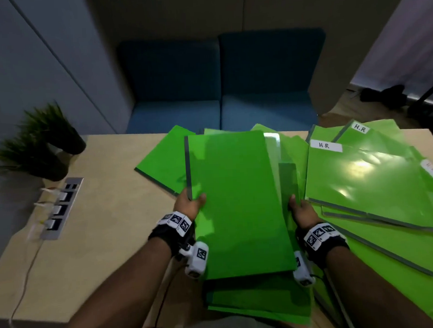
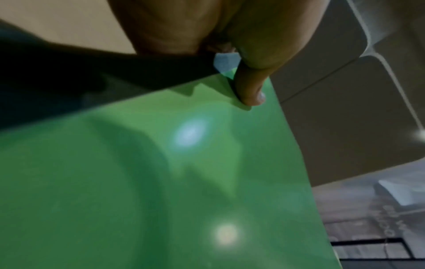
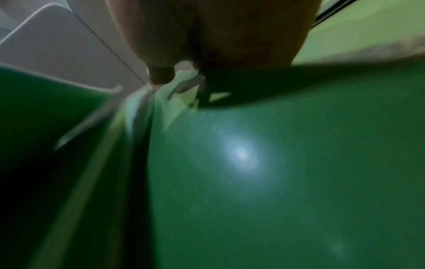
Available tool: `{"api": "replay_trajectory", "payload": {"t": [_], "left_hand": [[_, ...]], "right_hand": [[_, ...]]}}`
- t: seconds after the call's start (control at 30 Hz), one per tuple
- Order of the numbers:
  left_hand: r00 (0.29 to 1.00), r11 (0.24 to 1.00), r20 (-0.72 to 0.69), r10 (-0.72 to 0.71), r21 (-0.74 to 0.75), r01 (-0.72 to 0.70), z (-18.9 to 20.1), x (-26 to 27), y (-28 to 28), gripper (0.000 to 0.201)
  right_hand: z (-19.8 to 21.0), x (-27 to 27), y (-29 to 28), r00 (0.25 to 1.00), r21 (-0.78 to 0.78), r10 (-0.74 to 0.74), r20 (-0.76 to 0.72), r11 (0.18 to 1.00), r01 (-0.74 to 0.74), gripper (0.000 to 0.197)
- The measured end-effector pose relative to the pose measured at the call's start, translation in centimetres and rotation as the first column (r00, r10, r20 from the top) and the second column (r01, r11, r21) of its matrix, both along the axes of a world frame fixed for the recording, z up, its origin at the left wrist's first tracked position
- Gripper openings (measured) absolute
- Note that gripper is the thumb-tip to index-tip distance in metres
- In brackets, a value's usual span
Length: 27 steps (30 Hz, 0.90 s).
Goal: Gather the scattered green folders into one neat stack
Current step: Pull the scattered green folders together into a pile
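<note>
- Head view: pale wooden table fills the lower part of the scene, with a blue two-seat sofa behind its far edge and grey wall panels around it.
- Many green folders lie scattered and overlapping on the table, most of them to the right of the held folder; two carry white labels reading "H.R".
- One green folder is held up above the table's middle, its long sides running away from the person, a dark spine strip along its left side.
- The left hand grips the held folder's left edge, thumb lying on top of the cover; the other fingers are hidden underneath.
- The right hand is at the held folder's right edge, with more green sheets just past it; how its fingers lie cannot be told here.
- Two small potted plants stand far left of the held folder, and a power socket strip is set into the table near them.
- Left wrist view: the thumb presses down on the green cover near its edge, with the palm above it. The picture is blurred.
- Right wrist view: blurred and dim. The palm sits above a dark green folder surface, one fingertip pointing down beside the folder edges; whether it pinches anything cannot be told.
</note>
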<state>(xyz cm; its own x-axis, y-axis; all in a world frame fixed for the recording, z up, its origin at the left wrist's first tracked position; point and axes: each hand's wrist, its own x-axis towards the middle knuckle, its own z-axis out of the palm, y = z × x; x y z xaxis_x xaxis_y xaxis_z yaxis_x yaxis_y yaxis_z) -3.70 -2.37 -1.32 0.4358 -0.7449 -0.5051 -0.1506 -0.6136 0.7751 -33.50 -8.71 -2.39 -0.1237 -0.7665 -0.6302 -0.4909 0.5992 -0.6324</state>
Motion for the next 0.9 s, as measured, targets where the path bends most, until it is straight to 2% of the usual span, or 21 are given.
{"api": "replay_trajectory", "payload": {"t": [0.1, 0.23, 0.33, 0.4, 0.5, 0.53, 0.6, 0.7, 0.77, 0.8, 0.9], "left_hand": [[0.998, 0.984, -0.025, -0.053, 0.169, 0.057, -1.3, -0.2, 0.5, 0.052], [0.988, 0.959, 0.03, -0.154, 0.246, 0.142, -2.9, 0.8, 1.8, 0.047], [0.946, 0.908, 0.066, -0.317, 0.309, 0.282, -3.4, -0.2, 2.3, 0.058], [0.904, 0.873, 0.101, -0.415, 0.324, 0.365, -3.1, -1.9, 2.5, 0.068], [0.821, 0.808, 0.182, -0.542, 0.383, 0.448, -2.5, -3.4, 3.0, 0.083], [0.792, 0.796, 0.231, -0.565, 0.403, 0.451, -2.2, -3.2, 2.8, 0.082], [0.761, 0.828, 0.355, -0.544, 0.375, 0.417, -1.7, -2.5, 1.3, 0.079], [0.767, 0.917, 0.505, -0.395, 0.171, 0.359, 0.5, -2.1, -3.8, 0.071], [0.7, 0.9, 0.59, -0.402, 0.111, 0.422, 1.3, -2.2, -8.2, 0.066], [0.654, 0.871, 0.613, -0.443, 0.12, 0.477, 1.7, -2.6, -10.4, 0.064], [0.501, 0.753, 0.631, -0.593, 0.214, 0.622, 2.6, -4.8, -15.1, 0.059]], "right_hand": [[0.4, 0.0, 0.1, 0.999, 0.016, 0.012, 0.032, 1.0, -0.013, 0.076], [0.5, -0.2, 0.3, 0.998, 0.049, -0.028, 0.055, 0.998, 0.025, 0.078], [0.5, -0.1, 0.3, 0.995, 0.045, -0.047, 0.09, 0.998, 0.043, 0.081], [-0.1, -0.1, 0.5, 0.994, 0.015, -0.016, 0.105, 1.0, 0.014, 0.093], [-1.9, -0.6, 1.1, 0.982, -0.01, -0.066, 0.176, 0.998, 0.069, 0.105], [-1.8, -0.6, 1.3, 0.982, -0.016, -0.05, 0.18, 0.998, 0.054, 0.104], [0.0, -0.1, 1.6, 0.986, -0.037, 0.002, 0.165, 0.999, 0.004, 0.09], [0.0, -0.1, 1.5, 0.988, -0.032, -0.037, 0.15, 0.999, 0.042, 0.062], [0.1, 0.1, 1.3, 0.983, -0.01, -0.088, 0.164, 0.996, 0.091, 0.053], [0.2, 0.2, 1.2, 0.981, 0.001, -0.105, 0.164, 0.994, 0.106, 0.057], [-0.6, 0.2, 1.1, 0.981, 0.035, -0.117, 0.157, 0.993, 0.113, 0.089]]}}
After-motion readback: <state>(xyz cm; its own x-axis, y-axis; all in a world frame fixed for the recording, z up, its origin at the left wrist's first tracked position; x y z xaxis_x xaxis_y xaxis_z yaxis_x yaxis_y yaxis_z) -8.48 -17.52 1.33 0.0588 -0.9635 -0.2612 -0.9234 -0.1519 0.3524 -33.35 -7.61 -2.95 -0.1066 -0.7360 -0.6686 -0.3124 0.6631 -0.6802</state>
